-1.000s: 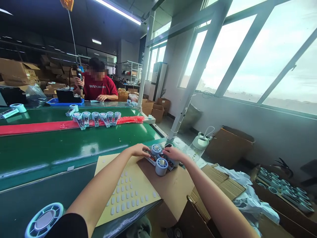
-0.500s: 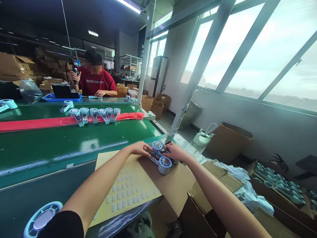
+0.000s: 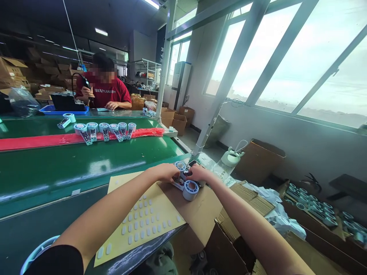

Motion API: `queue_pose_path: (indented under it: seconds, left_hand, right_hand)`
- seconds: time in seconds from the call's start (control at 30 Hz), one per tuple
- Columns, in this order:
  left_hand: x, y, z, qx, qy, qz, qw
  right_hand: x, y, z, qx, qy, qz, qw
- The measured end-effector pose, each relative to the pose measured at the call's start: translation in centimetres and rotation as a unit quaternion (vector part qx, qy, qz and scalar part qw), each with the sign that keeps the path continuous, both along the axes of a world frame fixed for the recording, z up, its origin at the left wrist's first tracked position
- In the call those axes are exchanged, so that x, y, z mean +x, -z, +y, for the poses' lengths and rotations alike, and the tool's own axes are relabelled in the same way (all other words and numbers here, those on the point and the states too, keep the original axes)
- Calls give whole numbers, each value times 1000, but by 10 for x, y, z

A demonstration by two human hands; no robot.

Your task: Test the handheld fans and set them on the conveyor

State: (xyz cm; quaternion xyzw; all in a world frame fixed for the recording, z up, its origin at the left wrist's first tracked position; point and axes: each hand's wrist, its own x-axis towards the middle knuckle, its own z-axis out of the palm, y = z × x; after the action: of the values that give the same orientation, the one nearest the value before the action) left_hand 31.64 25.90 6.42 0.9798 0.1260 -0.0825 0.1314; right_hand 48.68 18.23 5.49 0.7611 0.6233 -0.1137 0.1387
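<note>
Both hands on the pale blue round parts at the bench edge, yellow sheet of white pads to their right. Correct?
Not quite. The head view shows the yellow sheet of white pads to the left of both hands, not the right. They do rest on the pale blue round parts.

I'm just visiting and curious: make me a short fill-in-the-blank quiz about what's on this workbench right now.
1. Both the left hand and the right hand rest on a cluster of small devices lying on a sheet of ____.
2. The yellow backing sheet near the left forearm carries rows of small white ____.
3. A row of devices lies on a strip coloured ____.
4. The co-worker wears a shirt coloured ____.

Missing words: cardboard; pads; red; red
</note>
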Motion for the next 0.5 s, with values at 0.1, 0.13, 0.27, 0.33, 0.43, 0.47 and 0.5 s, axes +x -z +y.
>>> queue_pose_path:
  seconds: [0.1,0.13,0.27,0.33,0.43,0.47,0.5]
  left_hand:
    - [1,0,0,1,13,-10,1000]
    - [2,0,0,1,16,-15,1000]
    - [5,3,-1,11,20,-24,999]
    - [6,5,-2,15,20,-26,999]
    - [7,7,-4,22,22,-29,999]
    - [7,8,-5,25,23,-31,999]
    - [7,9,-6,28,23,-34,999]
  right_hand:
    - [-4,1,-1,-2,9,-10,1000]
    - [-5,2,-1,-2,10,-12,1000]
    - [-7,4,-5,5,8,-18,1000]
    - [-8,4,-5,8,5,-18,1000]
    - [-8,0,-2,-1,-7,-4,1000]
    - [-8,-2,-1,-8,-15,5,1000]
    - [-8,-5,0,-16,-23,14,1000]
